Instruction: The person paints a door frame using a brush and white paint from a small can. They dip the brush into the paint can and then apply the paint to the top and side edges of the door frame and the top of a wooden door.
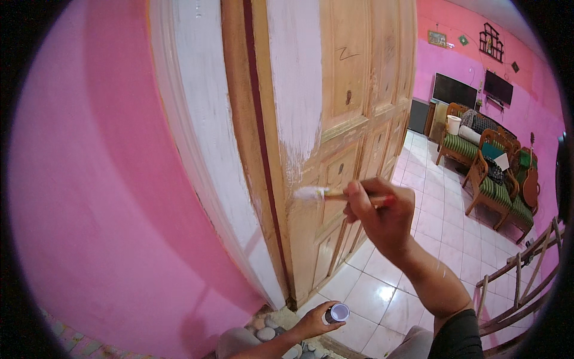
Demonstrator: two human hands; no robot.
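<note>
Logged in the right fingers (359, 203), closed on the handle: one paintbrush (336, 195), pale-coated bristles (308, 192) pointing left; could not tell whether touching the wood. Listed behind these fingers: one panelled wooden door (342, 134), bearing a pale paint strip (296, 78), ragged at its lower end, just above the bristles. Held well below, in the left fingers (333, 327), curled around its side: one small cup (339, 312), pale inside. Noted left of both: white-coated door frame (206, 102), pink wall (89, 179). Recorded beside the left fingers: rounded stones (268, 334).
</note>
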